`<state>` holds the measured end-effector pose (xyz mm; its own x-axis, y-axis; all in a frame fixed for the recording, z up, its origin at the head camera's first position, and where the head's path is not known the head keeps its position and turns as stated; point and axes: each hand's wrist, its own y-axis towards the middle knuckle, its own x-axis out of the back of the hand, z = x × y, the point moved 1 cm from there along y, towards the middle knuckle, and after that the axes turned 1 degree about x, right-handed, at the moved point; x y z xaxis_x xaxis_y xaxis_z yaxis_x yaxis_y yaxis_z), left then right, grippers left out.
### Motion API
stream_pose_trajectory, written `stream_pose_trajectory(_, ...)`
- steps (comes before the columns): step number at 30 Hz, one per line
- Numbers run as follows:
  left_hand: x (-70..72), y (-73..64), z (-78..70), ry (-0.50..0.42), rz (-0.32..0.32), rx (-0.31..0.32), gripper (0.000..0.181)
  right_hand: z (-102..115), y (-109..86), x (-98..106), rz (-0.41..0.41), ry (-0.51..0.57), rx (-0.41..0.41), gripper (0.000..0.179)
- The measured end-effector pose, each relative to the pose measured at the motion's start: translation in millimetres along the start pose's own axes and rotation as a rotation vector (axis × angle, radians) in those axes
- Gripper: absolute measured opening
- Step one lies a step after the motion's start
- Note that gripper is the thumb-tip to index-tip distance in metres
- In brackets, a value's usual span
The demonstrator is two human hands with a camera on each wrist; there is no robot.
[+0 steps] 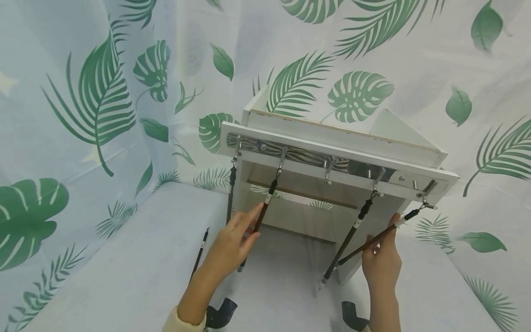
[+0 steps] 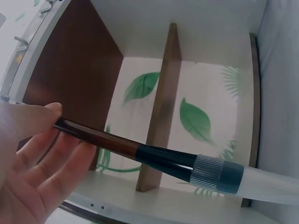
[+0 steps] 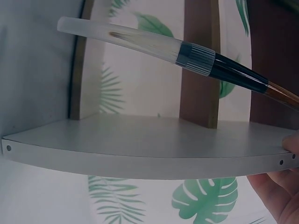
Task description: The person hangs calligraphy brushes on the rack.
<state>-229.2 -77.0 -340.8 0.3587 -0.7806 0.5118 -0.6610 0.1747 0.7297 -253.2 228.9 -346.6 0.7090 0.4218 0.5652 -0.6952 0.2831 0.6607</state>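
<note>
Several calligraphy brushes with dark handles hang by cord loops from metal hooks on a white rail (image 1: 340,152). My left hand (image 1: 232,242) holds the second brush from the left (image 1: 262,214), thumb and fingers about its handle. In the left wrist view, that brush (image 2: 112,142) shows a ribbed dark collar and pale cap. My right hand (image 1: 383,260) holds the rightmost brush (image 1: 379,236) aslant, its lower end towards the left. The right wrist view shows a capped brush (image 3: 196,58) with pale bristles inside; the right fingers show partly at the edge.
The rail fronts a white cabinet (image 1: 344,133) with shelf boards. One brush (image 1: 232,184) hangs at the far left; another (image 1: 356,226) hangs beside the right hand. A middle hook (image 1: 329,170) bears nothing. A separate brush (image 1: 201,251) lies left of the left hand. Leaf-patterned sheeting surrounds the cabinet.
</note>
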Motion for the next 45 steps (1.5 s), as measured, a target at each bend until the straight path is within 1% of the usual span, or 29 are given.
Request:
stream_pose_trajectory(4, 4.3, -4.1, 3.7, 0.002, 0.053, 0.059, 0.071, -0.4, -3.0, -2.7, 0.001, 0.010, 0.016, 0.081)
stream_pose_trajectory(6, 5.1, -4.7, 5.2, 0.002, 0.066, 0.069, 0.073, -1.2, -3.4, -3.2, 0.006, 0.011, 0.011, 0.081)
stream_pose_trajectory(11, 4.8, -6.0, 7.9, 0.000, 0.079, 0.060, 0.075, -4.8, -6.3, -3.9, 0.023, 0.008, -0.027, 0.081)
stream_pose_trajectory(15, 6.3, -7.4, 9.0, 0.004, 0.089, 0.063, 0.074, -6.4, -8.6, -6.7, 0.017, 0.015, -0.010, 0.080)
stream_pose_trajectory(19, 8.3, -0.4, 10.5, 0.029, 0.111, 0.055, 0.071, -4.7, -2.1, -7.8, -0.019, 0.026, 0.022, 0.078)
stream_pose_trajectory(22, 10.5, 6.2, 11.7, 0.045, 0.115, 0.042, 0.070, -2.6, 4.1, -6.4, -0.028, 0.031, 0.021, 0.078)
stream_pose_trajectory(25, 16.9, 9.4, 12.9, 0.033, 0.094, 0.028, 0.068, -1.8, 6.7, -6.1, -0.032, 0.026, 0.021, 0.077)
stream_pose_trajectory(27, 23.8, 10.5, 15.1, 0.034, 0.063, 0.027, 0.064, -0.7, 7.9, -5.9, -0.032, 0.029, 0.019, 0.077)
stream_pose_trajectory(29, 32.2, 11.1, 18.9, 0.026, 0.023, 0.044, 0.062, 0.0, 9.3, -6.2, -0.041, 0.029, 0.026, 0.077)
stream_pose_trajectory(33, 48.3, 10.1, 31.1, 0.035, -0.059, 0.114, 0.050, 1.6, 12.5, -5.6, -0.047, 0.028, 0.027, 0.076)
stream_pose_trajectory(35, 54.1, 7.5, 39.9, 0.051, -0.075, 0.167, 0.044, 2.0, 13.5, -5.8, -0.043, 0.019, 0.025, 0.076)
stream_pose_trajectory(36, 56.5, 5.6, 45.0, 0.061, -0.070, 0.203, 0.041, 2.4, 13.7, -6.0, -0.037, 0.015, 0.024, 0.075)
stream_pose_trajectory(37, 58.6, 3.1, 50.3, 0.072, -0.052, 0.250, 0.040, 2.7, 13.6, -6.3, -0.029, 0.011, 0.023, 0.075)
stream_pose_trajectory(38, 60.1, 0.2, 55.9, 0.085, -0.012, 0.307, 0.039, 3.0, 13.3, -6.8, -0.022, 0.009, 0.021, 0.075)
stream_pose_trajectory(39, 61.1, -3.3, 62.0, 0.094, 0.047, 0.374, 0.040, 3.1, 12.8, -7.3, -0.015, 0.010, 0.020, 0.075)
stream_pose_trajectory(40, 61.5, -6.8, 67.8, 0.096, 0.127, 0.450, 0.043, 3.2, 12.0, -7.9, -0.006, 0.011, 0.015, 0.075)
stream_pose_trajectory(41, 61.2, -10.4, 73.9, 0.104, 0.222, 0.520, 0.045, 3.1, 11.1, -8.5, -0.002, 0.010, 0.012, 0.075)
stream_pose_trajectory(43, 58.6, -18.2, 84.8, 0.101, 0.432, 0.674, 0.051, 2.2, 9.5, -9.5, 0.005, 0.012, -0.003, 0.075)
stream_pose_trajectory(44, 56.5, -22.1, 89.6, 0.100, 0.526, 0.743, 0.053, 1.4, 8.6, -10.1, 0.007, 0.013, -0.007, 0.075)
stream_pose_trajectory(45, 54.1, -26.1, 94.0, 0.091, 0.603, 0.810, 0.055, 0.6, 7.7, -10.6, 0.008, 0.014, -0.012, 0.076)
